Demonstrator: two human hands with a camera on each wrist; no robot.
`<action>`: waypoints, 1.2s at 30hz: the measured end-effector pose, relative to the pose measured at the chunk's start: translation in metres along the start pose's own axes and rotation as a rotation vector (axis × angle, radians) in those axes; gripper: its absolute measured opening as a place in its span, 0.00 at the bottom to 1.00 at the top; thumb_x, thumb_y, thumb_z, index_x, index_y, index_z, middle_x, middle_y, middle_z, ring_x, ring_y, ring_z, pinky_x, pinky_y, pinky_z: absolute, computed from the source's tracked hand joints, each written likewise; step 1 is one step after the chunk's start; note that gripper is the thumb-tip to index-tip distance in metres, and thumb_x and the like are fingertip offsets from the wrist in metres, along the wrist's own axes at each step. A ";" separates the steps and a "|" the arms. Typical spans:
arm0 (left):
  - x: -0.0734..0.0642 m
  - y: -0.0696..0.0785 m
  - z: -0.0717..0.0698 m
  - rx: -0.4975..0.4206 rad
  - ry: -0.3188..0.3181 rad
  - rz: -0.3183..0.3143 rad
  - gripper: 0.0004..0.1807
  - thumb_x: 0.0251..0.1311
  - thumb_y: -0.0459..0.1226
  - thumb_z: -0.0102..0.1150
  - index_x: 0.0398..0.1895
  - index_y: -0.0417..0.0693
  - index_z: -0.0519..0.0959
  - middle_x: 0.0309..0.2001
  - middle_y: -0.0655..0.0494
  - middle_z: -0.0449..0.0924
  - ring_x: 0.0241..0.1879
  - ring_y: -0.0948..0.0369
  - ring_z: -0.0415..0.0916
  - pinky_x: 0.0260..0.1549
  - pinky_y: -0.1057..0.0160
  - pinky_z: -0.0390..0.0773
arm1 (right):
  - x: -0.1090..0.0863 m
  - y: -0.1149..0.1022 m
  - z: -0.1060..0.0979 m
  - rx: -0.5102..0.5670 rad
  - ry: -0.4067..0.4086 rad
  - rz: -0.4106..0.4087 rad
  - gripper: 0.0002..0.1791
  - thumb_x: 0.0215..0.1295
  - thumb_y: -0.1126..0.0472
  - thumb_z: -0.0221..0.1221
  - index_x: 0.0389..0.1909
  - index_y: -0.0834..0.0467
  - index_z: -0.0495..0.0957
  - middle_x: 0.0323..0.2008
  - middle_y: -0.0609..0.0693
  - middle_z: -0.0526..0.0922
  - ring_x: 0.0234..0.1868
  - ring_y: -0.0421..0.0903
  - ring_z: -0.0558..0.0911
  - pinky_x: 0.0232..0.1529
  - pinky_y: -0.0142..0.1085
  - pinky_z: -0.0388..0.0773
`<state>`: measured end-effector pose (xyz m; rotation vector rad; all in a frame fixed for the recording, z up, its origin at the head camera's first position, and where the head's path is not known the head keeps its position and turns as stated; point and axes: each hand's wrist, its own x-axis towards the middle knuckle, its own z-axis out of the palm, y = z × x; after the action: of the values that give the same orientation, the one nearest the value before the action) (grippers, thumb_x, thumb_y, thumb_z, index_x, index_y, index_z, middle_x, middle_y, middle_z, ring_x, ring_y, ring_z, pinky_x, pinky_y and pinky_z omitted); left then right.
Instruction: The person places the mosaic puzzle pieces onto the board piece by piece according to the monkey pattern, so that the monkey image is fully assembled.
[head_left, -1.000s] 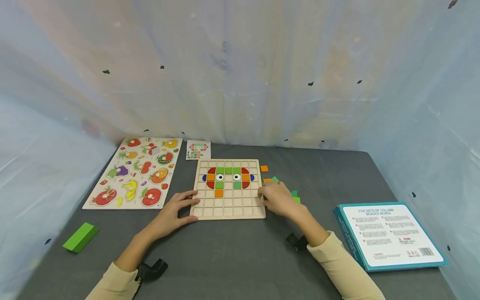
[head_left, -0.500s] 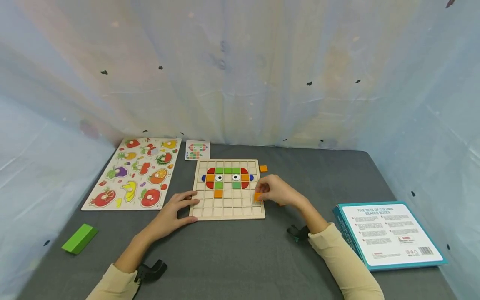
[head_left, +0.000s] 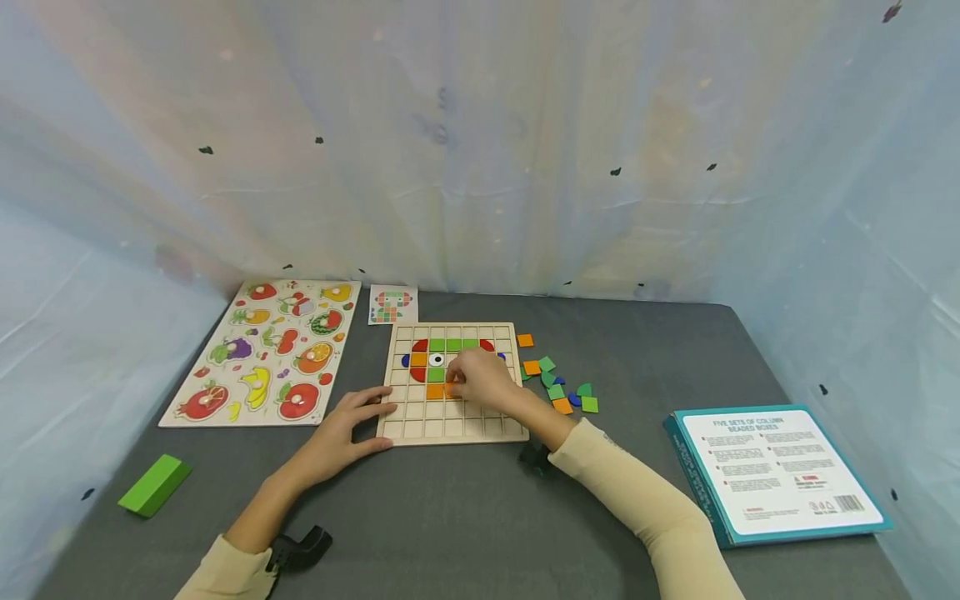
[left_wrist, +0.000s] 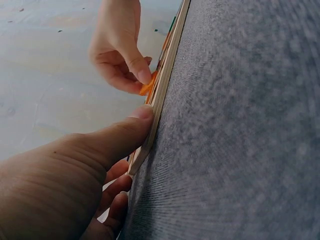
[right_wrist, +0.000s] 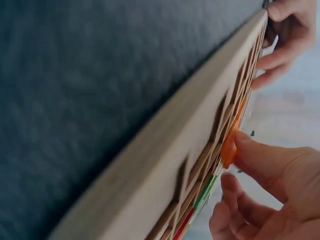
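A wooden grid board (head_left: 416,429) lies on the grey cloth, with red, orange, green and blue tiles and a round eye piece showing in its squares. My right hand (head_left: 483,379) pinches an orange square tile (right_wrist: 229,150) between thumb and finger, low over the middle of the board, beside an orange tile (head_left: 435,391) set in a square. That hand covers part of the pattern, including the second eye. At the board's left side my left hand (head_left: 341,429) rests fingertips and thumb against the edge, fingers fairly straight and spread.
Loose orange, green and blue tiles (head_left: 555,391) lie right of the board. A small pattern card (head_left: 393,304) sits behind it, a fruit puzzle board (head_left: 262,354) to the left. A green block (head_left: 155,486) lies front left; a teal-edged box (head_left: 780,475) stands at right.
My right hand picked up an orange tile from the loose pile and carried it left over the board's middle. The left hand stays at the board's left edge.
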<state>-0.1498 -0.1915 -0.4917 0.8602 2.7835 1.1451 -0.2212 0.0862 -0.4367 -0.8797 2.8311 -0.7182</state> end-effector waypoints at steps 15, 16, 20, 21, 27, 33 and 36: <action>0.002 -0.001 0.001 0.004 -0.006 0.007 0.32 0.58 0.47 0.71 0.65 0.46 0.77 0.72 0.48 0.63 0.67 0.48 0.61 0.58 0.39 0.67 | -0.041 0.013 -0.023 -0.288 0.109 -0.074 0.04 0.65 0.61 0.67 0.32 0.52 0.90 0.29 0.47 0.81 0.29 0.44 0.77 0.24 0.33 0.72; 0.003 -0.001 0.001 0.005 -0.006 0.006 0.33 0.58 0.47 0.71 0.65 0.46 0.77 0.72 0.48 0.63 0.67 0.48 0.60 0.59 0.39 0.67 | -0.048 0.019 -0.030 -0.256 0.086 -0.036 0.04 0.64 0.62 0.67 0.33 0.53 0.90 0.29 0.47 0.82 0.28 0.44 0.78 0.24 0.33 0.73; 0.003 0.001 -0.001 0.001 -0.003 0.004 0.32 0.57 0.46 0.72 0.65 0.45 0.77 0.72 0.48 0.63 0.67 0.48 0.60 0.59 0.39 0.67 | -0.078 0.042 -0.056 -0.136 -0.088 0.128 0.04 0.60 0.66 0.69 0.36 0.57 0.89 0.28 0.46 0.84 0.26 0.42 0.78 0.26 0.35 0.74; 0.003 0.001 -0.001 -0.002 -0.002 0.003 0.32 0.57 0.46 0.72 0.65 0.45 0.77 0.72 0.48 0.63 0.67 0.48 0.61 0.59 0.39 0.67 | -0.085 0.048 -0.061 -0.122 -0.127 0.157 0.05 0.60 0.66 0.69 0.36 0.57 0.88 0.28 0.47 0.83 0.25 0.42 0.76 0.26 0.35 0.74; 0.002 0.002 -0.001 -0.001 0.000 -0.002 0.32 0.57 0.46 0.72 0.65 0.45 0.77 0.72 0.47 0.63 0.66 0.48 0.61 0.58 0.39 0.67 | -0.112 0.075 -0.072 -0.074 -0.202 0.162 0.08 0.56 0.70 0.71 0.35 0.60 0.84 0.30 0.50 0.80 0.27 0.43 0.74 0.29 0.37 0.73; 0.000 0.001 0.001 0.006 0.006 0.016 0.32 0.57 0.44 0.72 0.64 0.44 0.77 0.71 0.45 0.64 0.66 0.46 0.62 0.57 0.38 0.68 | -0.112 0.080 -0.070 0.023 -0.177 0.138 0.11 0.55 0.70 0.71 0.26 0.58 0.76 0.22 0.47 0.73 0.23 0.42 0.68 0.26 0.35 0.65; 0.000 0.001 0.000 0.010 0.004 0.011 0.32 0.57 0.45 0.72 0.64 0.44 0.77 0.71 0.45 0.64 0.66 0.47 0.62 0.57 0.39 0.68 | -0.102 0.069 -0.064 0.168 -0.153 0.089 0.09 0.59 0.70 0.69 0.26 0.60 0.78 0.22 0.48 0.75 0.22 0.41 0.70 0.25 0.34 0.68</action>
<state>-0.1495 -0.1906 -0.4910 0.8758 2.7935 1.1366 -0.1860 0.2186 -0.4168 -0.7433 2.6129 -0.8246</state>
